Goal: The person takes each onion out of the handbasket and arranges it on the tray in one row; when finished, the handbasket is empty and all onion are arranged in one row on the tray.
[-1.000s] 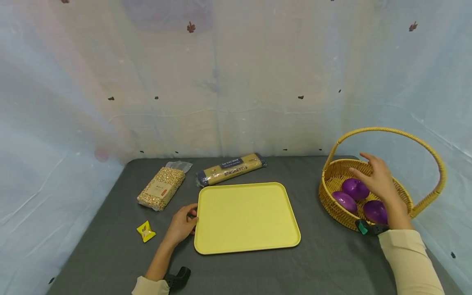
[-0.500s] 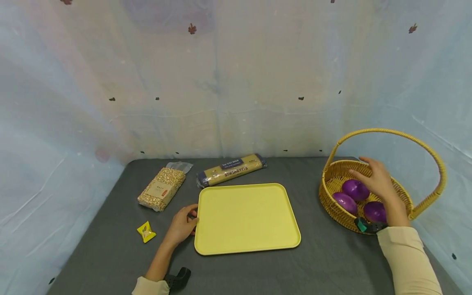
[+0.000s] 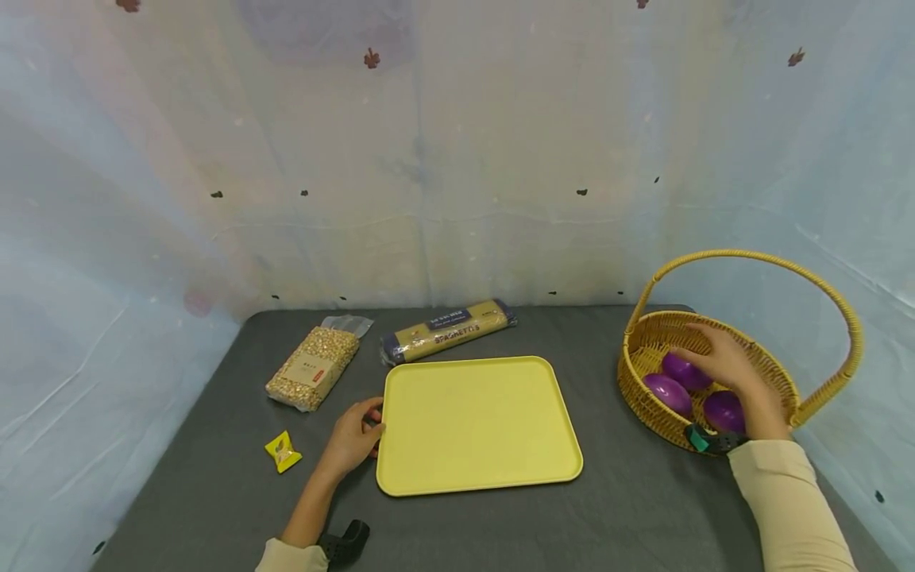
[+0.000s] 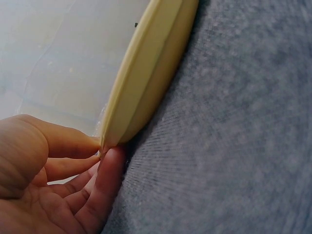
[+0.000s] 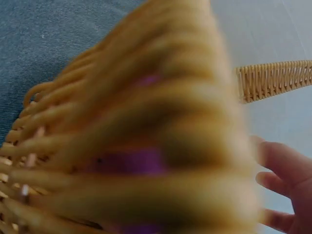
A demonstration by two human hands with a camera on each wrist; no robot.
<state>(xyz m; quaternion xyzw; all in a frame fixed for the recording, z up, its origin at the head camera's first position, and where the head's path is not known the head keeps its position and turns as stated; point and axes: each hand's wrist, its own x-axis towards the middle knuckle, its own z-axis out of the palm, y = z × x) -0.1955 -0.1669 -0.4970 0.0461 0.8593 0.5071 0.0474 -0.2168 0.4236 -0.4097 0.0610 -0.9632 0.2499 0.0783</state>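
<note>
At the left side of a yellow tray (image 3: 479,425), my left hand (image 3: 353,434) pinches its rim; the left wrist view shows the thumb and fingers (image 4: 108,168) meeting at the tray's edge. My right hand (image 3: 725,361) reaches inside a wicker basket (image 3: 643,413), over the rearmost of the shiny purple onions (image 3: 682,370). Its thumb overlaps that onion and its fingers are spread apart. Two more onions, a left one (image 3: 668,394) and a front one (image 3: 725,411), lie beside it. In the right wrist view the basket's wall (image 5: 146,122) hides most of the inside.
A tall arched handle (image 3: 758,254) rises over the basket. Behind the tray lies a spaghetti pack (image 3: 450,330). A bag of corn kernels (image 3: 314,367) and a small yellow packet (image 3: 283,451) lie on the grey table (image 3: 457,532) at the left. A pale curtain (image 3: 457,159) hangs behind.
My right hand has lowered deeper into the basket, its fingers coming down toward the rear onion. The left hand and the tray have stayed in place.
</note>
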